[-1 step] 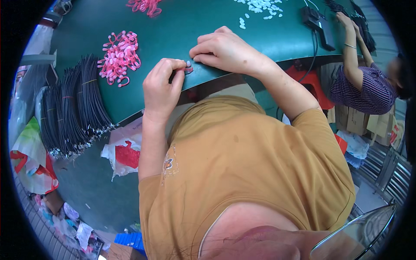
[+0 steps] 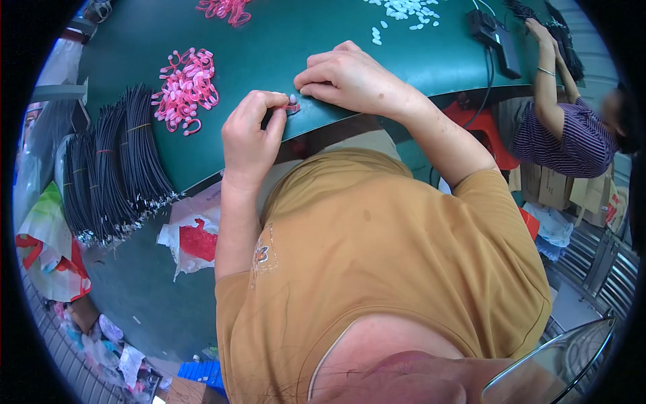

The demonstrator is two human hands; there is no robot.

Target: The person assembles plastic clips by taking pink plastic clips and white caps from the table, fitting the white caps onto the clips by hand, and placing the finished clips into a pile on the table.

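Note:
Near the front edge of the green table, my left hand (image 2: pixel 254 131) pinches a small pink cord loop (image 2: pixel 293 108) with a pale tip between thumb and forefinger. Just to its right, my right hand (image 2: pixel 353 79) is closed, thumb against the bent fingers, close to the loop's pale end. Whatever those fingertips hold, if anything, is too small to make out. A pile of similar pink cord loops (image 2: pixel 185 89) with pale pieces on them lies to the left of my left hand. Small white pieces (image 2: pixel 404 9) are scattered at the table's far side.
Bundles of black cords (image 2: pixel 111 165) hang over the table's left edge. More pink loops (image 2: pixel 225 9) lie at the far left. A black power strip (image 2: pixel 494 42) with cables is at the right, beside a co-worker in a striped shirt (image 2: pixel 562 138) handling black cords (image 2: pixel 565 42).

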